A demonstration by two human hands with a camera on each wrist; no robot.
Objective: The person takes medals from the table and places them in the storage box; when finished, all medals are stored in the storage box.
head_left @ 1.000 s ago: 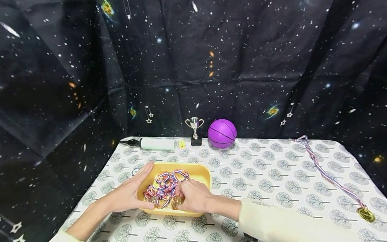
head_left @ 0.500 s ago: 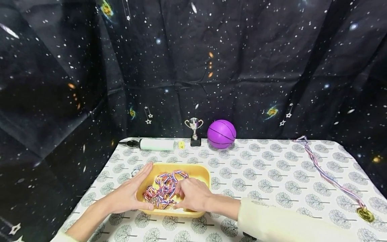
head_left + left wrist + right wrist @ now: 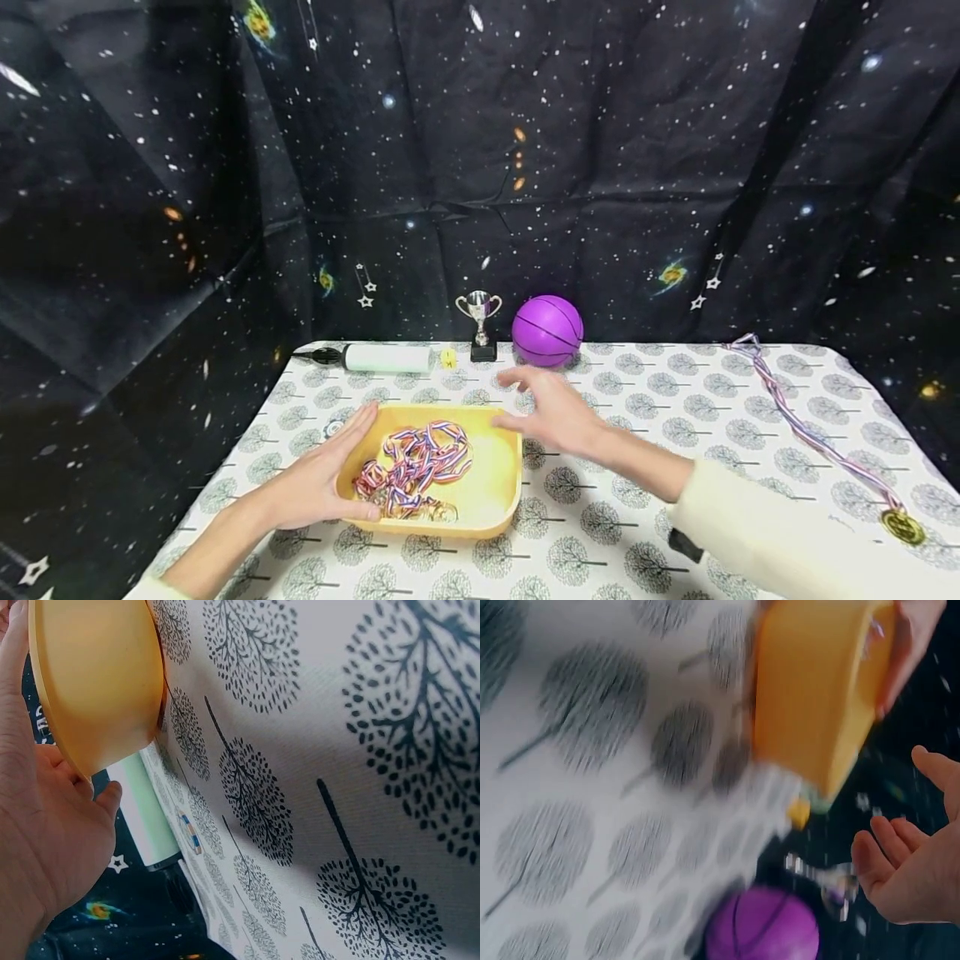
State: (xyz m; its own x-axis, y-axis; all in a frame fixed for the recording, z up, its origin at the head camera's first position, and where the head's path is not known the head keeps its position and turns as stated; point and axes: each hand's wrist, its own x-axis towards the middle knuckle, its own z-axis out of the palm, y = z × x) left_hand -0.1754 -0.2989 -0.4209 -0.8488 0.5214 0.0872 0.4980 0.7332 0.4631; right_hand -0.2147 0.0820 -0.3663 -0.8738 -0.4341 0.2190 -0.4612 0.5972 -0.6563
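A yellow plastic tub point(image 3: 491, 479) sits on the tree-patterned table. Inside, towards its left and near side, lie tangled red, white and blue ribbons point(image 3: 426, 454) with gold medals point(image 3: 438, 510) among them. My left hand point(image 3: 318, 483) grips the tub's left end, fingertips at the far rim and thumb over the near rim. The left wrist view shows its fingers point(image 3: 109, 799) at the tub's edge. My right hand point(image 3: 558, 412) hovers at the tub's far right corner, fingers loosely bent and apart, holding nothing; the blurred right wrist view agrees.
Along the back stand a pale green hand pump point(image 3: 386, 358), a small yellow die-like block point(image 3: 447, 358), a silver trophy cup point(image 3: 480, 321) and a purple ball point(image 3: 547, 331). A single gold medal point(image 3: 902, 527) lies stretched out on its ribbon point(image 3: 795, 425) at the right.
My right hand has left the medals in the tub and risen up and right, past the tub's far right corner. My left hand stays on the tub.
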